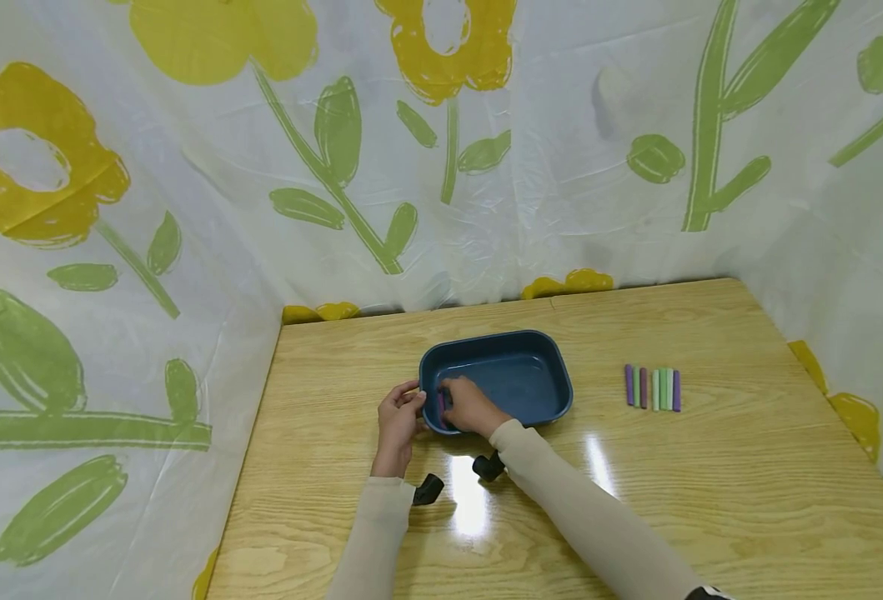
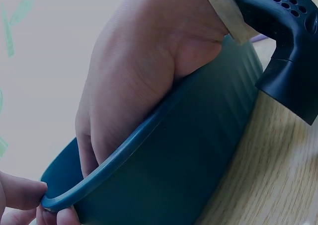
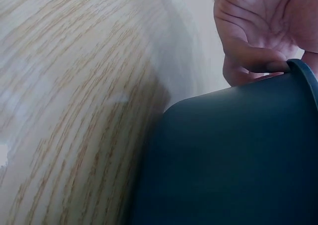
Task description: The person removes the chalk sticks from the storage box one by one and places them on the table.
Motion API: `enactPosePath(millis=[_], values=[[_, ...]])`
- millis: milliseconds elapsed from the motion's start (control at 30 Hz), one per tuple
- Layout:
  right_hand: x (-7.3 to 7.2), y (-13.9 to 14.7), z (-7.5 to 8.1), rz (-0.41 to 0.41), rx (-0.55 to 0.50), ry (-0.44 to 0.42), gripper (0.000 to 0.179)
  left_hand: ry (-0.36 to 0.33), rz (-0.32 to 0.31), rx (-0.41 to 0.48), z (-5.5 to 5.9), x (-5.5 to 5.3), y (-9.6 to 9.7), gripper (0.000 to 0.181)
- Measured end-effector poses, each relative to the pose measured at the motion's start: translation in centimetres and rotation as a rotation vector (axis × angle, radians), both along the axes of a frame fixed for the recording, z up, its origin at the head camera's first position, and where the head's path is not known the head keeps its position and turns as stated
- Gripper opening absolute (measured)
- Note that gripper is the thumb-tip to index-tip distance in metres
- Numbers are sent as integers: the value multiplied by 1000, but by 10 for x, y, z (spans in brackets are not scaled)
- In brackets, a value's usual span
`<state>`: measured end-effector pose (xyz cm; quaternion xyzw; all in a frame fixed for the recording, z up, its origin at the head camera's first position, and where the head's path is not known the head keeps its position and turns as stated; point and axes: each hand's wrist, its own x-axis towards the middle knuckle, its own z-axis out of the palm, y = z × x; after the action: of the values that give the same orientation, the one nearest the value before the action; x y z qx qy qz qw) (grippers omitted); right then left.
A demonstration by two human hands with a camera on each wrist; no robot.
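A dark blue rectangular basin (image 1: 516, 379) sits on the wooden table. My left hand (image 1: 398, 421) pinches its left rim; the left wrist view shows fingertips (image 2: 25, 190) on both sides of that rim. My right hand (image 1: 473, 407) reaches over the front rim into the basin's left end. There its thumb and fingers hold a magenta chalk stick (image 1: 442, 407) near both ends, by the left wall. In the wrist views the basin's wall (image 3: 233, 150) hides the chalk and the right fingertips.
To the basin's right, several chalk sticks (image 1: 663, 389) in purple, green, white and maroon lie side by side in a row. A flower-patterned cloth (image 1: 546, 167) hangs behind the table (image 1: 321, 367) and along both sides. Black devices (image 1: 428, 490) are on the wrists.
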<state>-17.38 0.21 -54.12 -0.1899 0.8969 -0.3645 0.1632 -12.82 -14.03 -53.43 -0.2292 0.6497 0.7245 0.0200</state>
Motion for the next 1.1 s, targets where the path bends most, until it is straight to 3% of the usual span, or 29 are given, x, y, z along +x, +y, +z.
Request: enactPosePath(millis=[233, 500, 867, 1100], values=[[1, 1, -1, -7, -27, -10, 31, 3, -6, -1, -1, 1, -1, 29], [6, 4, 4, -67, -136, -48, 32, 1, -12, -2, -1, 1, -2, 30], [9, 14, 10, -277, -436, 37, 37, 0, -17, -8, -2, 0, -2, 31], [11, 32, 23, -343, -496, 70, 40, -4, -13, -16, -3, 0, -2, 30]])
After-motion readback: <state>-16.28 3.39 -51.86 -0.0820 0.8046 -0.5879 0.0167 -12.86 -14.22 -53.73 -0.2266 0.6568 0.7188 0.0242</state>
